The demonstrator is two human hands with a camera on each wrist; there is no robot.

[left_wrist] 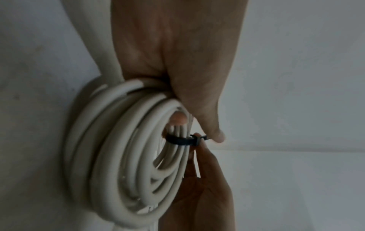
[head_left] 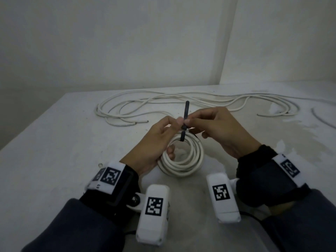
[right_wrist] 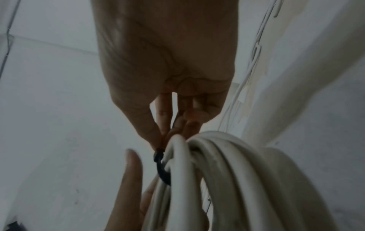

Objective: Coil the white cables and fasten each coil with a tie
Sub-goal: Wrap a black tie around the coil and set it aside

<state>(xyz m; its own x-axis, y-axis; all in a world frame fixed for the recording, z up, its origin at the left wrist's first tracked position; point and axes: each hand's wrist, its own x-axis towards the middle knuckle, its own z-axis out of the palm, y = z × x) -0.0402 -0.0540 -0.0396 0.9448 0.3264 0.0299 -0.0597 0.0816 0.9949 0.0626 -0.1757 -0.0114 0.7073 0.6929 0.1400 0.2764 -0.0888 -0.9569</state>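
Observation:
A coil of white cable (head_left: 181, 160) is held just above the table, with a black zip tie (head_left: 186, 110) looped round its top and the tail pointing up. My left hand (head_left: 179, 123) grips the coil's left side, fingers through the ring and thumb tip by the tie's head. My right hand (head_left: 188, 121) pinches the tie just above the head. The left wrist view shows the coil (left_wrist: 118, 148), the tie's band (left_wrist: 180, 139) across the strands and my left hand (left_wrist: 217, 136). The right wrist view shows my right hand (right_wrist: 161, 140) pinching above the tie (right_wrist: 162, 168).
A long loose white cable (head_left: 145, 106) sprawls across the back of the white table (head_left: 54, 151). A thin grey cable piece (head_left: 320, 120) lies at the far right. Walls close the table at the back and right.

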